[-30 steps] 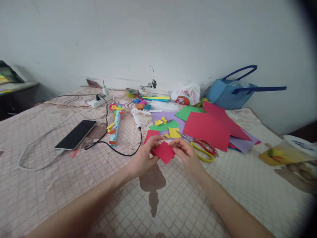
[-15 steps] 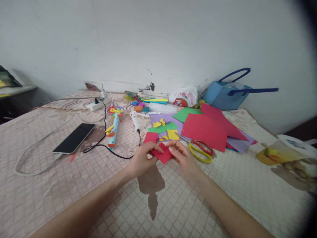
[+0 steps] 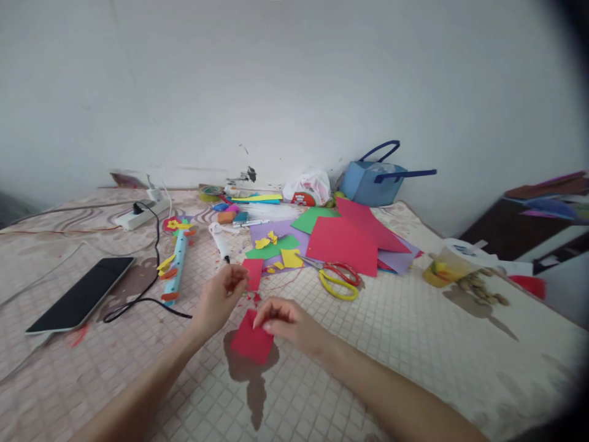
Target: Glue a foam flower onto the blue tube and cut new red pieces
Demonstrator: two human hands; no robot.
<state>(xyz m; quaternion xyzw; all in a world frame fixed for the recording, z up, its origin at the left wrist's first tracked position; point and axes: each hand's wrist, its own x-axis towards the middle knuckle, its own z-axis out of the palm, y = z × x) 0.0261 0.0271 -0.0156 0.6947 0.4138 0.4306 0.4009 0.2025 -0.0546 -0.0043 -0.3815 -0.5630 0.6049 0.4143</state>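
Note:
My right hand [image 3: 288, 320] pinches the upper right edge of a small red paper piece [image 3: 252, 345], which is over a brown motif on the tablecloth. Up and to the left of that piece, my left hand [image 3: 219, 299] has its fingers curled with the tips together; anything between them is too small to make out. Tiny red scraps [image 3: 253, 296] lie between the two hands. Just beyond the left fingertips is another red paper piece [image 3: 254, 274]. Red-and-yellow-handled scissors [image 3: 339, 291] rest to the right, their blades toward a yellow paper piece [image 3: 291, 258].
Large red sheets [image 3: 343, 242] overlap green and purple paper. A glue gun [image 3: 219, 242], a decorated light-blue strip [image 3: 177, 267], a phone [image 3: 83, 294] and a power strip [image 3: 138, 216] lie left. A blue bag [image 3: 372, 183] stands behind; a plastic cup [image 3: 442, 270] is right.
My hands have moved apart. The red paper, earlier between both hands, is now lower with only my right hand at it. The view has turned to the right.

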